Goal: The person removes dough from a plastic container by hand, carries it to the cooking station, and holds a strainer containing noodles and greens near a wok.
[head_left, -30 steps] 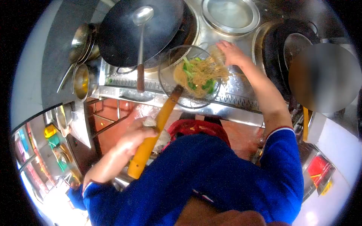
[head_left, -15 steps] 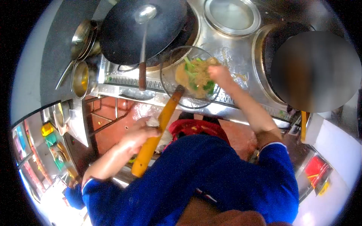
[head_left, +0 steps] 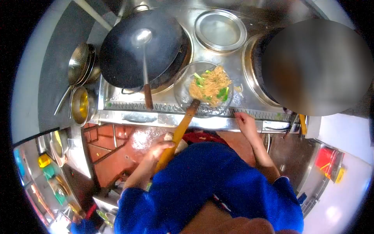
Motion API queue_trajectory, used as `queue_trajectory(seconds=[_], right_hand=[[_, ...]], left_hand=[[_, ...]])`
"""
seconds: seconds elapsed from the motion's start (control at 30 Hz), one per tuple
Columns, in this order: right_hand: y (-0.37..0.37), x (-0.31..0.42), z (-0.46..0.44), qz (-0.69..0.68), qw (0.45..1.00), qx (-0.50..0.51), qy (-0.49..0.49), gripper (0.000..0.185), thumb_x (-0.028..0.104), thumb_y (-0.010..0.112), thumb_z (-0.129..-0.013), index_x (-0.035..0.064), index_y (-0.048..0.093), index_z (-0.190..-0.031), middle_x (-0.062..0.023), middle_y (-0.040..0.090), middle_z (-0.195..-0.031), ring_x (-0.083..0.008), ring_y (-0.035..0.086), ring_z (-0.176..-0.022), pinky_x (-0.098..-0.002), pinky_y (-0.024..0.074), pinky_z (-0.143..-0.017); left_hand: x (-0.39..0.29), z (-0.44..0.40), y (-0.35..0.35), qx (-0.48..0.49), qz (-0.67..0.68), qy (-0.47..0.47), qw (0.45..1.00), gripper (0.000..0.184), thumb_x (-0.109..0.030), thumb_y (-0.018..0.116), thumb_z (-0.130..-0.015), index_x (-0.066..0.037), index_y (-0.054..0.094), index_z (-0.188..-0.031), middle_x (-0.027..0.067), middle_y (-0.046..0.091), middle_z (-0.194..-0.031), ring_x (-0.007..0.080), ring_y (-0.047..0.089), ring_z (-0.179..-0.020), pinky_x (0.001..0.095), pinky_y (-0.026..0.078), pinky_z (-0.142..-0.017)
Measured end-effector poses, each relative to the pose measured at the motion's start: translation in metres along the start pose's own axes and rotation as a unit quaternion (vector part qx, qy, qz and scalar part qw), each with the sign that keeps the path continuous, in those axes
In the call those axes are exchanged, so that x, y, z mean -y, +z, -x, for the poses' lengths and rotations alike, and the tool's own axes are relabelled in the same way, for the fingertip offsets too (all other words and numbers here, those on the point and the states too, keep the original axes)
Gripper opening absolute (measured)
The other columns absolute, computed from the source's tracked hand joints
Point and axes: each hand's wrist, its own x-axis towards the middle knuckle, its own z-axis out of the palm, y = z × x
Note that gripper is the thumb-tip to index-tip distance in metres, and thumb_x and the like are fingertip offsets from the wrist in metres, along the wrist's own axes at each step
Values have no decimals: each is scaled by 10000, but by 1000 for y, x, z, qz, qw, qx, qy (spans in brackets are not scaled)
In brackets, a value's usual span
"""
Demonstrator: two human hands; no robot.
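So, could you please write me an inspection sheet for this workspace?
Surface: steel stovetop, with food scraps on it.
Job's things: noodles with greens in a round, see-through utensil; yellow handle.
Clutter: ladle lying in the black wok.
Hands: left hand grips the handle; right hand near the stove's front edge, nothing visible in it.
Cables: nothing seen.
Surroundings: strainers at left, red floor; far right blurred.

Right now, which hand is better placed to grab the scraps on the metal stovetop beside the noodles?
Right, I'd say: the right hand is nearer the scraps and shows nothing in its grip, while the left hand is closed on the yellow handle.
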Motion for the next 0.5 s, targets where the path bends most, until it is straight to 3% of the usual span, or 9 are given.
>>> queue_trajectory(seconds=[0.03,0.1,0.2,0.3,0.33,0.37,0.43,0.5], right_hand=[[1,-6,6,-17,1000,-6,21,157,79,617,-914,13,692,-1034,-142,714,-957,-227,674,-827,-327,523,-733],[-1,-21,7,-69,993,-17,95,234,209,639,-926,26,691,-1062,-129,719,-943,-231,673,-825,-337,520,-739],[-14,-50,-20,-206,962,-28,177,381,378,629,-946,31,695,-1089,-92,714,-958,-200,641,-825,-326,501,-758],[-26,-31,-76,-312,919,-1,240,586,554,552,-958,27,647,-1195,-62,673,-1056,-177,588,-881,-310,469,-801],[-26,-18,-98,-380,876,14,296,636,587,528,-953,31,602,-1254,-73,658,-1116,-182,589,-952,-325,471,-846],[-26,-8,-120,-444,825,29,349,690,619,503,-949,35,557,-1312,-85,644,-1177,-186,590,-1023,-339,473,-892],[-20,-8,-162,-613,727,171,258,708,578,471,-972,18,454,-1405,-155,542,-1378,-267,526,-1254,-406,402,-1079],[-30,24,-185,-615,736,204,195,637,502,503,-986,15,464,-1395,-154,547,-1374,-263,526,-1258,-405,400,-1080]], left_hand=[[-5,2,5,-15,-15,10,1000,657,-56,740,-747,2,475,-1346,180,671,-1109,270,664,-991,387,531,-880],[7,-15,-16,-13,-35,25,999,656,-36,733,-748,4,470,-1348,174,668,-1113,271,666,-978,389,527,-888],[7,-6,-14,66,21,101,992,661,-28,726,-757,-8,454,-1359,177,658,-1103,268,671,-935,375,548,-854],[-24,23,-17,148,-33,67,986,709,-21,728,-757,-26,407,-1389,202,643,-1089,288,672,-903,397,581,-770],[-20,30,-19,75,-23,77,994,726,-2,732,-749,-35,398,-1392,213,636,-1054,307,669,-866,418,590,-669],[-28,39,-13,81,-28,77,993,728,6,731,-745,-34,397,-1391,210,636,-1045,309,667,-853,424,588,-656],[-48,60,1,91,-38,76,992,734,21,731,-738,-32,394,-1389,203,635,-1026,314,664,-826,437,583,-629],[-39,58,-8,92,-46,73,992,676,-10,736,-734,-26,457,-1349,173,641,-1030,291,658,-802,399,576,-617]])
